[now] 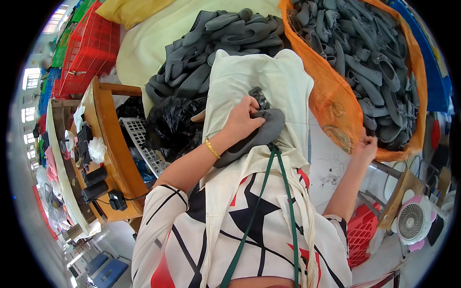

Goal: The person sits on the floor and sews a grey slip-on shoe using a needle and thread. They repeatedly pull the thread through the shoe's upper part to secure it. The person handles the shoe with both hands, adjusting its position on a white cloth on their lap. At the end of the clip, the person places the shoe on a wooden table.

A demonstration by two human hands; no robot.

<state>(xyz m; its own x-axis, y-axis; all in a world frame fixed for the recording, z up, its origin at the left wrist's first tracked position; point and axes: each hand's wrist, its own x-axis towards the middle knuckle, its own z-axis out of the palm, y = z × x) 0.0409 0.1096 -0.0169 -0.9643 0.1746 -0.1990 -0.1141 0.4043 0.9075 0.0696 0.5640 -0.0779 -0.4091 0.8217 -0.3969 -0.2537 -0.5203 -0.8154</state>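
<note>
A dark grey slip-on shoe (266, 128) lies across my lap, on the pale cloth apron (230, 79). My left hand (244, 117) is closed on its upper edge, with the thumb over the grey material. Just beyond those fingers sits a small crumpled dark grey piece (259, 97). Out to the right, my right hand (366, 148) is at the near rim of a large orange sack (331, 103) full of similar grey shoes (365, 72). Its fingers are curled together, and what they pinch is too small to make out.
A heap of grey shoes (225, 36) lies on pale sheeting (139, 53) ahead. Black plastic bags (175, 125) and a white crate (139, 144) are at left, beside a wooden table (113, 158). Red crates (93, 48) stand far left; a fan (414, 221) stands right.
</note>
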